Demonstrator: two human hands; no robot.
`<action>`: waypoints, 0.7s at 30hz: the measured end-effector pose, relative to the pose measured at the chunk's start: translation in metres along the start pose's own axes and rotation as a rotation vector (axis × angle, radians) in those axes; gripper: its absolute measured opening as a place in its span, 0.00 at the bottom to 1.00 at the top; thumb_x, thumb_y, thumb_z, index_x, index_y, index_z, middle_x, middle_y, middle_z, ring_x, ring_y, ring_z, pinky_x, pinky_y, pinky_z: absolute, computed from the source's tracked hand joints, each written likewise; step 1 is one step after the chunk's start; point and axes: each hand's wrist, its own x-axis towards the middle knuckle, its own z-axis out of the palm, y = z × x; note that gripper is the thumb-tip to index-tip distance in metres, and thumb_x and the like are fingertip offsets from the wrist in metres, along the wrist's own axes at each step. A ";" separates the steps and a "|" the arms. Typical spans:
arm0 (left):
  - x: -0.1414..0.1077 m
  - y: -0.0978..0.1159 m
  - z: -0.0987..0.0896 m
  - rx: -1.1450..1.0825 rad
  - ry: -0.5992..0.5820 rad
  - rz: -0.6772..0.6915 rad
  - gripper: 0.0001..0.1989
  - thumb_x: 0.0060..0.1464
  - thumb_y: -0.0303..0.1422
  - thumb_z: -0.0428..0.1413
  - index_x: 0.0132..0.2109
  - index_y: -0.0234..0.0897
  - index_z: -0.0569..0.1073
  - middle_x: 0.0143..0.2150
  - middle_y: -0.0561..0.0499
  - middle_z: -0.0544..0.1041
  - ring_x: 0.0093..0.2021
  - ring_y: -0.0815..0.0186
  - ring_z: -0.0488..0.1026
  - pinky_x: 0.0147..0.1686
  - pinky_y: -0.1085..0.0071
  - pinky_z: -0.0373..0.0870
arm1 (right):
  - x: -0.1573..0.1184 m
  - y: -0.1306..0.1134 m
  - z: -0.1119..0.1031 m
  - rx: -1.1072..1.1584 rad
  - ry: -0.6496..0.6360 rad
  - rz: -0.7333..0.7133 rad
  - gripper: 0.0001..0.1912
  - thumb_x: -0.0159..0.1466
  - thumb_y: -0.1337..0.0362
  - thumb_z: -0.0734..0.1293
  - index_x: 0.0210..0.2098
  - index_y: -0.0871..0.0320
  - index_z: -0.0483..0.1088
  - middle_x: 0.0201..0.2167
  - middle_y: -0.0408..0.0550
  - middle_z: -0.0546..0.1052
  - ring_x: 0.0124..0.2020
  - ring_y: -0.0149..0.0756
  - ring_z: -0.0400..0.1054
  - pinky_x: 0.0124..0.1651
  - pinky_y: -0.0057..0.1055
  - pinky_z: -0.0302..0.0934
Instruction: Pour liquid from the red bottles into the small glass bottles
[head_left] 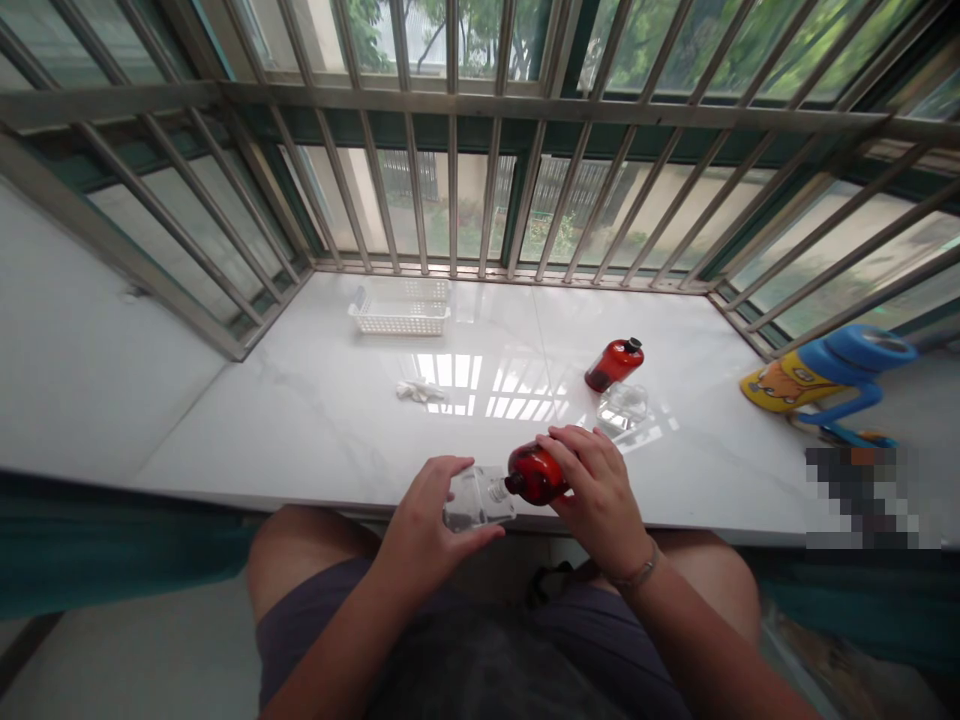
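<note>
My left hand [437, 515] grips a clear square glass bottle [474, 498] by its sides, its neck turned to the right. In my right hand [596, 485] is a red-brown bottle [535, 474], tipped on its side with its dark mouth at the clear bottle's neck. Whether liquid passes between them I cannot tell. Beyond my right hand, a second red-brown bottle [616, 364] with a dark top stands on the white counter [315, 420]. Close in front of it is another clear glass bottle [622, 409]. A crumpled white tissue [420, 391] lies farther left.
A white perforated plastic basket [401, 325] sits at the back left, near the metal window bars [450, 200]. At the right stands a blue and yellow drinking flask [817, 370] with a handle. A blurred-out patch [870, 500] covers the right front corner.
</note>
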 end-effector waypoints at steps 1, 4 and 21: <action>0.000 0.000 0.000 -0.002 0.001 0.001 0.39 0.50 0.34 0.77 0.64 0.49 0.69 0.61 0.46 0.75 0.57 0.53 0.77 0.48 0.58 0.84 | 0.000 0.000 0.000 -0.002 -0.004 0.001 0.36 0.68 0.72 0.70 0.72 0.46 0.65 0.63 0.54 0.77 0.65 0.56 0.70 0.73 0.64 0.58; -0.001 0.000 0.001 -0.005 0.001 -0.001 0.38 0.51 0.35 0.77 0.64 0.48 0.69 0.60 0.46 0.75 0.57 0.53 0.77 0.48 0.58 0.84 | 0.002 -0.002 -0.002 -0.013 -0.015 0.004 0.36 0.68 0.72 0.70 0.73 0.43 0.65 0.63 0.52 0.77 0.66 0.56 0.69 0.74 0.64 0.56; -0.002 -0.002 0.002 -0.030 0.000 -0.046 0.37 0.51 0.37 0.77 0.63 0.47 0.70 0.59 0.47 0.75 0.55 0.54 0.78 0.48 0.59 0.83 | 0.005 -0.001 -0.008 -0.064 -0.034 -0.045 0.37 0.68 0.73 0.70 0.73 0.41 0.65 0.65 0.51 0.75 0.68 0.56 0.67 0.76 0.65 0.50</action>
